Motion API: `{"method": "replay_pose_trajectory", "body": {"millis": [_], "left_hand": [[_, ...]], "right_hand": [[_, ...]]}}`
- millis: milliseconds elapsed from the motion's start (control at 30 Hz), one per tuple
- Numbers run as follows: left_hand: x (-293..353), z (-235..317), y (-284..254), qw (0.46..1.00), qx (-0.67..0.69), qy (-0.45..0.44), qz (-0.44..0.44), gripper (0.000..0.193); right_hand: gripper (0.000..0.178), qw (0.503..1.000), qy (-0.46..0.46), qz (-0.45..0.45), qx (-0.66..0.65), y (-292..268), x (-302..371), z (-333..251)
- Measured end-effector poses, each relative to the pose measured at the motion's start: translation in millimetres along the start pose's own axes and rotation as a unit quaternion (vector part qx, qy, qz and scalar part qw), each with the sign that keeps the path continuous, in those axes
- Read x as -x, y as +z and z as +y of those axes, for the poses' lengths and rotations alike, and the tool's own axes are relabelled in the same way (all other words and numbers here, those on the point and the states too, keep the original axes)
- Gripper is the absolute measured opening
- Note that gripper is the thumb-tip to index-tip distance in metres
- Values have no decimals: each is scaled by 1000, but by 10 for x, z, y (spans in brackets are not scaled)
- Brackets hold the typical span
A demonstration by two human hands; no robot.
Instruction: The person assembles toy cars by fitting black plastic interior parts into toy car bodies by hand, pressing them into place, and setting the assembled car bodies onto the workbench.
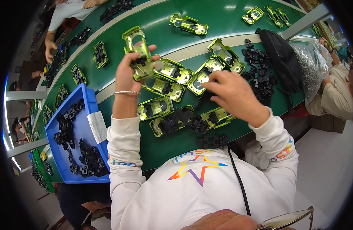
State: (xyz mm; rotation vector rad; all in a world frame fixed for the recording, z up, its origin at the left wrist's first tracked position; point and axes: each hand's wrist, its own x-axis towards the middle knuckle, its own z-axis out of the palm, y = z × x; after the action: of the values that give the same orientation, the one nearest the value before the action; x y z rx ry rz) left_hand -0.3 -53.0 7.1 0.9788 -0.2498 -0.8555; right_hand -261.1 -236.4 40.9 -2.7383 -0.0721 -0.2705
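My left hand (pixel 125 74) grips a yellow-green toy car body shell (pixel 142 68), raised above the green table with its hollow underside and dark inner parts showing. My right hand (pixel 237 94) hovers over the pile, its fingers curled together; whether anything is pinched in them is hidden. Just beyond those fingertips lies another car body shell (pixel 201 78). Several more shells, such as this one (pixel 172 71) and this one (pixel 155 108), crowd the space between my hands. Black plastic parts (pixel 176 119) rest on the nearest shells.
A blue bin (pixel 90 101) of black parts stands left. More black parts (pixel 259 69) are heaped right, beside a black bag (pixel 281 57) and a clear plastic bag (pixel 310 65). Shells such as this one (pixel 188 23) sit on the far green belt. Other people work around.
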Motion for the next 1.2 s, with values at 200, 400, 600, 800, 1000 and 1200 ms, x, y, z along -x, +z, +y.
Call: {"method": "replay_pose_trajectory", "body": {"millis": [200, 400, 600, 800, 1000, 1200], "left_hand": [[394, -134, 132, 998, 56, -41, -2, 47], [557, -295, 263, 992, 106, -61, -8, 49], [610, -433, 408, 988, 154, -5, -2, 37], [571, -480, 434, 987, 132, 72, 49, 42], [658, -429, 656, 979, 179, 94, 39, 45], [618, -591, 701, 982, 117, 141, 49, 48]], "right_hand": [[15, 997, -50, -1, -65, 30, -195, -29], [31, 953, -58, 185, -234, -147, -444, -203], [28, 971, -127, 167, -118, 195, -721, -276], [19, 973, -64, 190, -119, 289, -780, -443], [30, 967, 28, 195, -163, 328, -818, -489], [31, 973, 19, 215, -86, 291, -828, -546]]}}
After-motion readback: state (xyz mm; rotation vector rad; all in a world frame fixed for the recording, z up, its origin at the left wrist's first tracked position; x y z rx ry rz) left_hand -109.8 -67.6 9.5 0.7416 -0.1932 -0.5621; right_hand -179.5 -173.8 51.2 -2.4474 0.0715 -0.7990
